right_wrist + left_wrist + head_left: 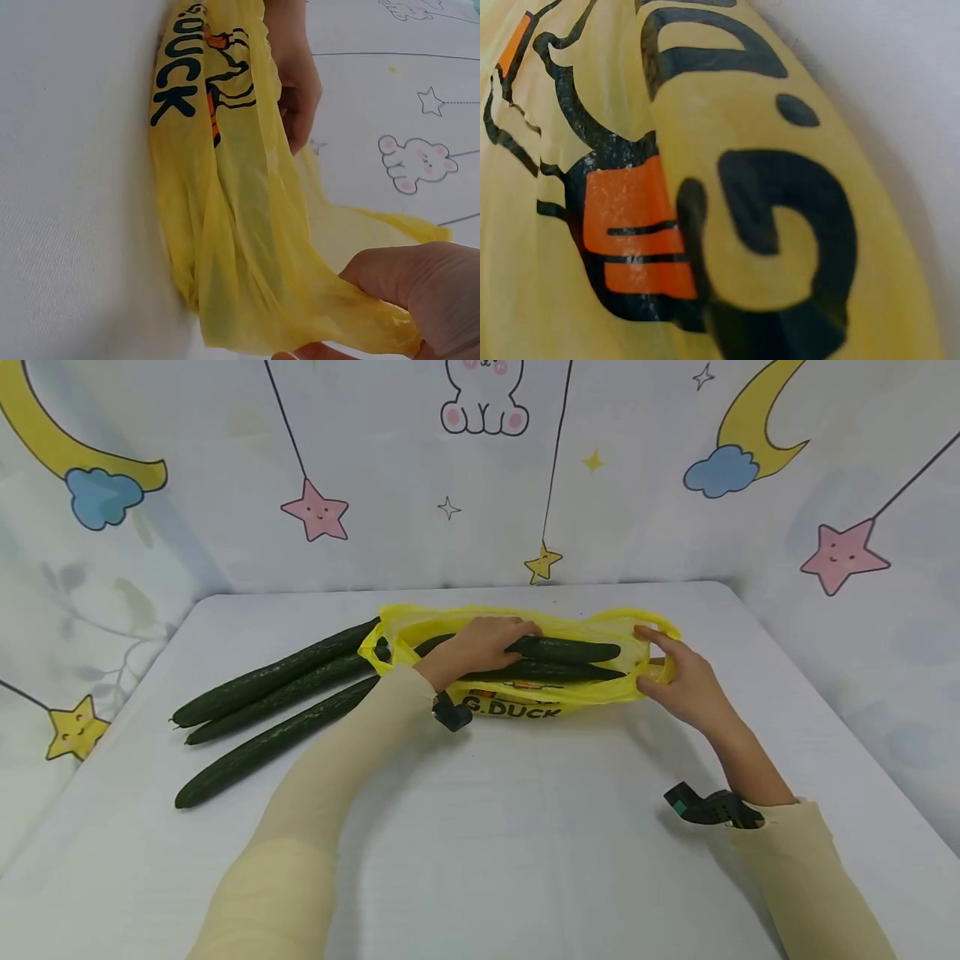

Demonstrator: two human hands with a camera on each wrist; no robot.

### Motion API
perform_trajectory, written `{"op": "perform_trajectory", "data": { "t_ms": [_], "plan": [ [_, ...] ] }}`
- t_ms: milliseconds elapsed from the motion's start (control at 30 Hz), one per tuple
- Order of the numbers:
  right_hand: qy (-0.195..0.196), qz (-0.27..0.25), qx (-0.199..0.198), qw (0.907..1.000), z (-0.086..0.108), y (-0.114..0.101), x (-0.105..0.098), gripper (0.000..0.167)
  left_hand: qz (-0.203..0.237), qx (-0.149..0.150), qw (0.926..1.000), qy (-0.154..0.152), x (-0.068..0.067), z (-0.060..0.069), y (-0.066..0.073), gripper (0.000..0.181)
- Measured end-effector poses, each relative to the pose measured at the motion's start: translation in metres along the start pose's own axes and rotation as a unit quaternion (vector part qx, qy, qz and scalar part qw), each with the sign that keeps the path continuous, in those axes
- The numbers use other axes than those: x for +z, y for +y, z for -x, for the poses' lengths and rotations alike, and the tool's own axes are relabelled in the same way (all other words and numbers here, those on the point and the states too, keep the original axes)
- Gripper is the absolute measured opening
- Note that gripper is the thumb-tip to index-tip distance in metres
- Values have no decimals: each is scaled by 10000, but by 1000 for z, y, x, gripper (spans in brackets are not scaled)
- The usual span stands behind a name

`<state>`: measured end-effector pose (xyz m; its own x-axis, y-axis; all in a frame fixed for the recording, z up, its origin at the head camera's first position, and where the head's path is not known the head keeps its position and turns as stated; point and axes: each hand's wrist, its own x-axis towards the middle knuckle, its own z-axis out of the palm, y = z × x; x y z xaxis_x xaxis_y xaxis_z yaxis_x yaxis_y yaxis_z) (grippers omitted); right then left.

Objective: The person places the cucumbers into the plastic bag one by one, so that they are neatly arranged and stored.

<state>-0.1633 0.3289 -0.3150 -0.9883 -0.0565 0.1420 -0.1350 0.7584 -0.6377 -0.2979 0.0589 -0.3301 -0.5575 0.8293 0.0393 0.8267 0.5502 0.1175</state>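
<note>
A yellow plastic bag [592, 695] printed "G.DUCK" lies on its side, its upper opening showing two dark green cucumbers [570, 650] inside. My left hand [480, 647] reaches over the bag and grips the farther of these cucumbers, fingers curled over it. At the bag's right end, my right hand [686, 681] pinches the thin plastic between thumb and fingers. In the right wrist view, the right thumb [382, 271] presses on the bag [247, 195]. Several long cucumbers [277, 672] stretch out to the left; the forearm hides where the nearest one ends.
Everything lies on a white table [525, 843]. Behind and around it hangs a pale backdrop [390, 460] with moons, stars and a bear. The left sleeve [300, 835] crosses in front of the cucumbers. Each wrist wears a dark device [712, 807].
</note>
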Motion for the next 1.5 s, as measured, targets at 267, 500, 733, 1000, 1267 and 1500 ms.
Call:
{"op": "perform_trajectory", "data": {
  "t_ms": [267, 500, 733, 1000, 1267, 1500],
  "plan": [
    [36, -20, -209, 9998, 1, 0, 1, 65, 109, -187, 9994, -273, 5, -6, -5, 45],
    [49, 9, -189, 9998, 1, 1, 0, 66, 316, -349, 9977, -487, 4, -6, -5, 48],
    [56, 57, -275, 9996, 0, 2, 0, 65, 498, -428, 9957, -646, 2, -3, -5, 48],
    [68, 152, -264, 9995, 1, 3, -3, 64, 600, -319, 9961, -562, 5, 3, -9, 50],
    [120, 215, -175, 9995, 0, 4, -4, 63, 243, -320, 9982, -440, 3, 14, -7, 49],
    [100, 219, -187, 9995, 0, 6, -3, 62, 181, -380, 9987, -273, 4, 24, -4, 47]
  ]
}}
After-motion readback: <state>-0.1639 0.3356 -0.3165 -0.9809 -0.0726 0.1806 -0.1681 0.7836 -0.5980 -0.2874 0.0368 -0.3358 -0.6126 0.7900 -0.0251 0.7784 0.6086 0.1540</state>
